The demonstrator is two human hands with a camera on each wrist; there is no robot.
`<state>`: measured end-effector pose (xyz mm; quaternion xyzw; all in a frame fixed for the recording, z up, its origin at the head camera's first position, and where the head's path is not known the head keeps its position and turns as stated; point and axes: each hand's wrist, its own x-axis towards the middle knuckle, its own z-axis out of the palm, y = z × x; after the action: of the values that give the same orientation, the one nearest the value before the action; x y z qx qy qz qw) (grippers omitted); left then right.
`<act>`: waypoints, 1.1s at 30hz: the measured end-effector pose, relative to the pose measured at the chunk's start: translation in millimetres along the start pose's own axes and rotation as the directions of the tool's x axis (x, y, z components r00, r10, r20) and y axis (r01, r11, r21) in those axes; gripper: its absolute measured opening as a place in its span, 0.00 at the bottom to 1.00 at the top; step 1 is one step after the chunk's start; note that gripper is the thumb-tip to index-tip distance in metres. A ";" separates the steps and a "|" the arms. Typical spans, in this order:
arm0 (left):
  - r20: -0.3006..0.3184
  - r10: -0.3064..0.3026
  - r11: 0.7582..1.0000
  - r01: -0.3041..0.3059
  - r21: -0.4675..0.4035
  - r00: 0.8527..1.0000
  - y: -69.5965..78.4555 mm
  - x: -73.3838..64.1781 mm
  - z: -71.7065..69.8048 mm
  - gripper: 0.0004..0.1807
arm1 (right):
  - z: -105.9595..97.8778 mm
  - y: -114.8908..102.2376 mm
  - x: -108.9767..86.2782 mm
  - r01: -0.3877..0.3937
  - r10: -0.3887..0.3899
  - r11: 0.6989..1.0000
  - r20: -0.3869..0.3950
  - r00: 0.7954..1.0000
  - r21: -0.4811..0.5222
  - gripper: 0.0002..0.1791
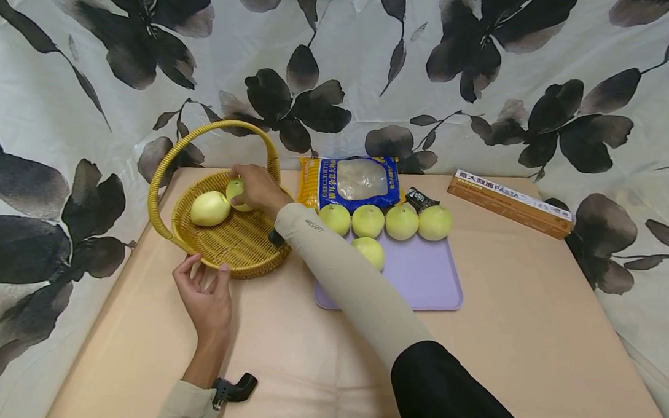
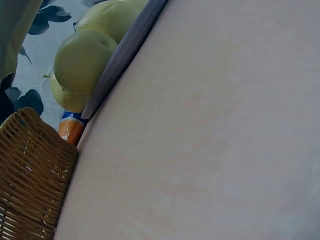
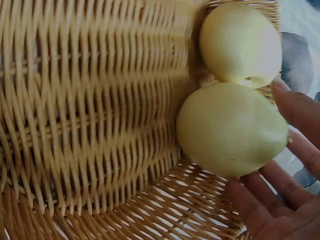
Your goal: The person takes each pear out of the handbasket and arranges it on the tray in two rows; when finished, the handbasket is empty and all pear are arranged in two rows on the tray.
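Inside the yellow wicker basket (image 1: 241, 240), my right hand (image 1: 259, 187) holds a pale green pear (image 3: 232, 130) by its stem end, the thumb on one side and the fingers on the other. A second pear (image 1: 210, 208) rests in the basket right beside it. My left hand (image 1: 207, 293) is at the basket's near left rim, its relaxed fingertips against the edge. Several more pears (image 1: 368, 221) sit on a lilac tray (image 1: 426, 286), partly hidden by my right forearm. In the left wrist view the basket's woven side (image 2: 32, 175) shows, but not the left hand.
The basket's tall handle (image 1: 155, 184) arches over its left and back. Behind the tray lies a blue and yellow pasta bag (image 1: 311, 179), with a small black packet (image 1: 421, 198) beside it. An orange-brown box (image 1: 508, 206) lies at the back right, near the floral cloth (image 1: 580, 126).
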<state>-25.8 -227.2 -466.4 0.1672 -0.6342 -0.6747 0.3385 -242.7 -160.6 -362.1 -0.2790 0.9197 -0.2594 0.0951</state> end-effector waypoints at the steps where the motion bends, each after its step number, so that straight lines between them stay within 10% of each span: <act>1: 0.002 0.001 1.000 -0.001 -0.003 1.000 0.0 -0.1 0.3 0.27 | 1.1 1.3 0.8 0.003 -0.003 1.000 0.010 1.000 -0.022 0.31; 17: 0.004 0.001 1.000 -0.001 -0.002 1.000 -0.1 -1.1 0.4 0.27 | -6.7 2.2 -21.5 0.095 -0.086 0.993 0.130 0.988 -0.064 0.26; 33: 0.005 0.001 1.000 -0.001 0.008 1.000 1.3 -0.3 1.7 0.27 | -55.1 16.2 -99.8 0.139 -0.134 0.979 -0.041 0.990 0.150 0.28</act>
<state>-26.4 -225.7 -465.1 0.1666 -0.6380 -0.6722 0.3367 -185.4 -69.7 -321.0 -0.3293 0.8773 -0.3389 0.0840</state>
